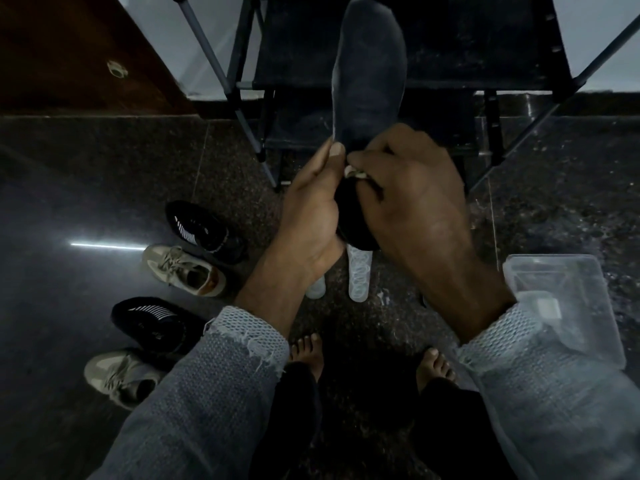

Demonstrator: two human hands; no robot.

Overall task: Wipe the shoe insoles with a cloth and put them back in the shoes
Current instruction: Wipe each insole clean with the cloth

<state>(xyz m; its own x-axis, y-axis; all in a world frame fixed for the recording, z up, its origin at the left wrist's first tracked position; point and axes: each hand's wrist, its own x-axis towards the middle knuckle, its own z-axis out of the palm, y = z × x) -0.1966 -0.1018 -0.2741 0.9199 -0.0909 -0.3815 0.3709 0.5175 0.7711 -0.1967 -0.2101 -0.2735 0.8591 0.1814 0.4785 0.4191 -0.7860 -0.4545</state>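
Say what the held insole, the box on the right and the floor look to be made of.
Insole: thin, flexible, dark matte, likely foam or fabric; it stands bowed from the left hand.
Box: clear, slightly cloudy plastic; the floor shows through.
Floor: polished speckled stone, perhaps granite; it mirrors a light streak.

Both forearms are reaching forward; left hand (313, 209) is pinching an insole (369, 74), right hand (412, 188) is curling against it

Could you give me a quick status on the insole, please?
Left hand pinches insole upright. Right hand presses dark cloth on its heel. Four shoes wait left. Nothing blocking.
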